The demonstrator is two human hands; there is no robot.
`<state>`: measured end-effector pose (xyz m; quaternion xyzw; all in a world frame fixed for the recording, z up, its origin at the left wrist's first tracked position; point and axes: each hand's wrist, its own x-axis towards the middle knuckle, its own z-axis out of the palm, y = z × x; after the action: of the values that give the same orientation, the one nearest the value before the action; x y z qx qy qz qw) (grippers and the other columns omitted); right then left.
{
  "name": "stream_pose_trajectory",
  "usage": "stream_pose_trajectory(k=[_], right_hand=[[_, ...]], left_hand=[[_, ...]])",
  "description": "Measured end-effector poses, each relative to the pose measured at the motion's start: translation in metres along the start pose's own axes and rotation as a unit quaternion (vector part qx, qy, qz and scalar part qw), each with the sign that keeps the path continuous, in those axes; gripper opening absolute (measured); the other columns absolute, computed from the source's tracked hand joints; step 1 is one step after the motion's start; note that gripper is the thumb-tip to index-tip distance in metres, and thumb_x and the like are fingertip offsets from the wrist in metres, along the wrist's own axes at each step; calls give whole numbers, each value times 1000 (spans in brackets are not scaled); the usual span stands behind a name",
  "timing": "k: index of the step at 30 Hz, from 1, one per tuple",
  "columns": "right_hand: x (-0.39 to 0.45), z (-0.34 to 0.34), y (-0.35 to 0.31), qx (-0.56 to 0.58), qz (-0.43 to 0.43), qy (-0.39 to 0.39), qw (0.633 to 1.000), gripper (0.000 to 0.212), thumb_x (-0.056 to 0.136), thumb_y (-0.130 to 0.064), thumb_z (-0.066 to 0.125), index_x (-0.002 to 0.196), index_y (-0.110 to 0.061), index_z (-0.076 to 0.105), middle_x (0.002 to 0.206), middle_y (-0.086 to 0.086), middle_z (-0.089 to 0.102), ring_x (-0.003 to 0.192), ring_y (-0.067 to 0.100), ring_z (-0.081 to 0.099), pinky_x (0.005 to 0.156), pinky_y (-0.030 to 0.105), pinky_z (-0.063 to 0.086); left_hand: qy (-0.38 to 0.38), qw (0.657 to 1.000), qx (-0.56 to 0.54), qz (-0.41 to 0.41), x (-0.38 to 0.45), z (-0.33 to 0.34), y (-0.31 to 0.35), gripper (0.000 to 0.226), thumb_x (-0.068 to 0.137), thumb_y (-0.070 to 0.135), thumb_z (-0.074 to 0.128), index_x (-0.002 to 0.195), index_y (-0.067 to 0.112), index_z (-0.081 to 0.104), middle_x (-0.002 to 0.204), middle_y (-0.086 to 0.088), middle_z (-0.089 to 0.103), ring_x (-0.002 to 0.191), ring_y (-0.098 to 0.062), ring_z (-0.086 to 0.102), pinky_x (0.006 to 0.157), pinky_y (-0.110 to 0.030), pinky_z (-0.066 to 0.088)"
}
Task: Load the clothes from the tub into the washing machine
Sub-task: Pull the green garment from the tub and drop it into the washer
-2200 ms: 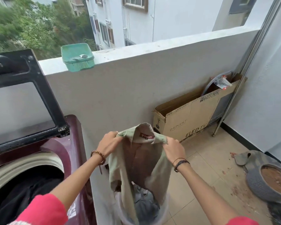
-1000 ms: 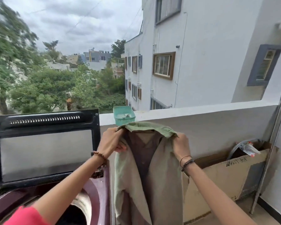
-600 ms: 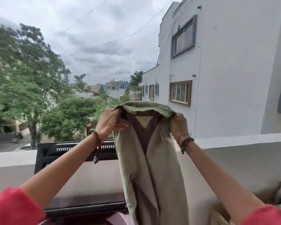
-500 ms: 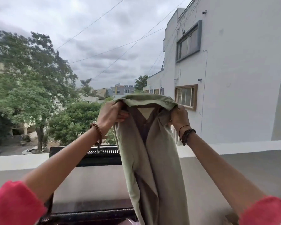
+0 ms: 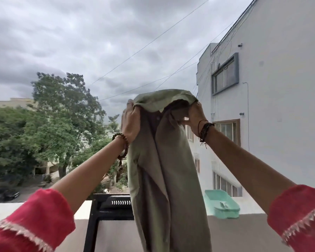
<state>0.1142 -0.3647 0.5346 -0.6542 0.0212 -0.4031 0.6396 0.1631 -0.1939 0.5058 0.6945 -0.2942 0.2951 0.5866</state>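
Both hands raised high, left hand (image 5: 130,122) and right hand (image 5: 194,116) each pinching the collar of the pale green cotton shirt (image 5: 164,160), which hangs long-axis vertical; black washer lid (image 5: 105,206) lower left, nearer the left hand.

Flat overcast daylight, soft shadows; wide-angle bending at edges; slight blur.

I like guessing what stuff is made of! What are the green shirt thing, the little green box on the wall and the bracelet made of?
Green garment: woven cloth, probably cotton, matte; it hangs in soft folds from both hands.
Green box: looks like plastic, with a smooth, even colour and moulded rim.
Bracelet on the left wrist: round brown beads, perhaps wood; too small to be sure.
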Motion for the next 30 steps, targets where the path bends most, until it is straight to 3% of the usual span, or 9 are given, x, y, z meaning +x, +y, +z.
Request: stream_pose_trajectory(k=[6,12,16,18,21,23,26,28,30], right_hand=[[-2,20,-1,64,24,7,998,37,97,-28,33,120,-11,56,120,12,60,103,34,59,54,38,53],[-12,21,26,-22,-11,75,997,40,92,-31,34,104,-5,62,104,18,64,93,37,63,72,55,56],[-16,16,35,-124,5,28,992,33,78,-33,46,87,-4,61,92,17,64,83,32,63,72,43,55],[-20,17,46,-187,24,-17,982,27,79,-30,56,90,-6,60,91,16,61,85,29,59,69,37,45],[-35,20,66,-332,7,-88,939,33,85,-28,63,97,3,64,87,15,57,88,30,57,63,31,37],[-47,20,76,-438,-52,-96,892,34,87,-29,59,85,5,63,79,13,53,81,32,54,52,31,31],[-62,24,82,-533,-134,-47,834,26,88,-26,54,85,-1,63,89,19,62,90,33,61,64,30,40],[-68,31,84,-560,-152,-40,813,28,87,-24,52,95,0,64,101,21,65,96,36,61,72,34,44],[-74,38,81,-547,-137,-38,825,32,88,-25,50,99,2,63,108,23,64,100,37,60,75,35,43]], left_hand=[[3,996,-86,-30,22,-19,-9,34,76,38,39,101,24,56,107,-11,63,103,-32,56,96,-49,43],[-1,997,-68,-44,22,-28,-36,28,75,42,39,92,28,57,102,-11,65,99,-33,60,90,-53,47],[-9,995,-39,-91,10,-43,-37,41,81,42,35,87,11,62,92,-14,70,68,-28,62,60,-31,50],[-61,987,-33,-142,5,-50,-50,39,93,30,34,70,10,59,68,-13,71,35,-14,47,39,-18,34],[-130,974,56,-178,-8,-66,-70,45,97,22,35,61,6,57,40,-2,61,22,-7,40,28,-12,26],[-131,955,228,-138,-15,-78,-79,43,96,24,39,65,6,61,45,0,63,36,-9,55,36,-16,36],[-89,857,508,-15,-25,-88,-83,39,96,37,41,94,6,63,90,-12,68,87,-28,65,67,-32,44],[-79,819,566,50,-33,-91,-84,42,97,41,38,103,5,61,104,-15,64,97,-32,62,72,-36,43],[-83,830,549,52,-36,-95,-85,44,98,40,36,106,4,60,109,-17,61,100,-33,60,75,-38,43]])
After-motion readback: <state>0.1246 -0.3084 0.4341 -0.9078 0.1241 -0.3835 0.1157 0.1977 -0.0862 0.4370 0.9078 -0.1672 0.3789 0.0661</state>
